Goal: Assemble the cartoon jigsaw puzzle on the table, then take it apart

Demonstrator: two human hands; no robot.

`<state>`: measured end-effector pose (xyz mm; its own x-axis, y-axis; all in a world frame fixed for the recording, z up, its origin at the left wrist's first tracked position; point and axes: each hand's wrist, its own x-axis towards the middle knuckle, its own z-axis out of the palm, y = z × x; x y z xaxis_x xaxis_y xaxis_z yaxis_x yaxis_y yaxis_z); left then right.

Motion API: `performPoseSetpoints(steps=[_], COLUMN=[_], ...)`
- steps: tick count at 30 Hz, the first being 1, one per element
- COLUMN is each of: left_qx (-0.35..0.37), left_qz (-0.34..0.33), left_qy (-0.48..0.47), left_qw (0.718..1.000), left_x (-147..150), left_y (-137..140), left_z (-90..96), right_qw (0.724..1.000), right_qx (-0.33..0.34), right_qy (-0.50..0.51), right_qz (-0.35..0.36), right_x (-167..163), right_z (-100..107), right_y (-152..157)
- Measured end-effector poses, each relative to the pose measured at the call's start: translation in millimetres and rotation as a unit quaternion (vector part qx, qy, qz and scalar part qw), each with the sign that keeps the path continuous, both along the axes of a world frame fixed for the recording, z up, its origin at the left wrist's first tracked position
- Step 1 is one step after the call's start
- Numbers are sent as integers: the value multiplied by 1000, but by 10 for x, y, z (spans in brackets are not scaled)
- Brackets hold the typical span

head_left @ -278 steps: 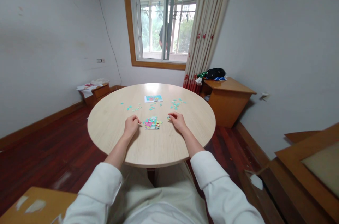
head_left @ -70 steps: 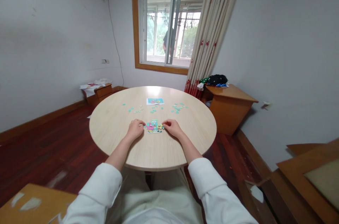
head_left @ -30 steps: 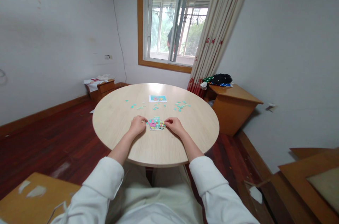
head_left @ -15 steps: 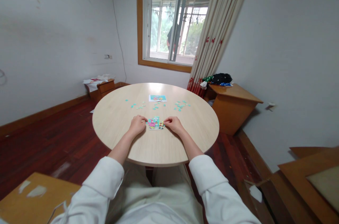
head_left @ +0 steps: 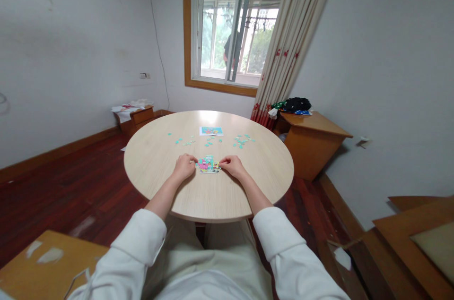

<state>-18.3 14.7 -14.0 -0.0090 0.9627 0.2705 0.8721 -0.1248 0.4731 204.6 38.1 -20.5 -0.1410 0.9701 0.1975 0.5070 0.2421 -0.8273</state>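
A partly joined jigsaw puzzle (head_left: 209, 166) with pink, yellow and teal cartoon figures lies flat before me on the round wooden table (head_left: 213, 201). At its left edge my left hand (head_left: 185, 166) is closed, thumb and fingertips on the border by a small teal bit. My right hand (head_left: 232, 166) pinches the opposite edge beside the yellow figure. Whether either fingertip holds a separate piece is too small to see. Beyond the hands lie loose teal puzzle pieces (head_left: 240, 141) in scattered groups. A picture sheet (head_left: 211, 131) with a similar design lies behind them.
Right of the table stands a wooden cabinet (head_left: 315, 144) with dark cloth (head_left: 297, 105) on top. A low wooden box (head_left: 142, 115) with papers is at the back left. A wooden surface (head_left: 49, 267) is near my left arm. A person (head_left: 231, 49) shows beyond the window.
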Motion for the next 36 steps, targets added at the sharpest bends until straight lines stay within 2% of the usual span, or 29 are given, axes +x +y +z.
performPoseSetpoints(steps=[16,23,31,36], left_qx=[8,7,3,1], left_qz=[-2,-6,1,3], left_qy=[6,5,5,2], left_qw=[1000,1000,1000,1000], left_x=[-13,-23,-5,-6], left_y=[18,28,5,8], left_z=[-31,-39,-11,-8], right_qw=[999,997,995,997], right_qx=[11,34,34,46], right_qy=[-31,48,-79,-40], right_qz=[-13,-43,-41,-38], right_x=[-16,24,-12,0], right_z=[-20,-18,40,46], right_y=[-39,-38,-105,-104])
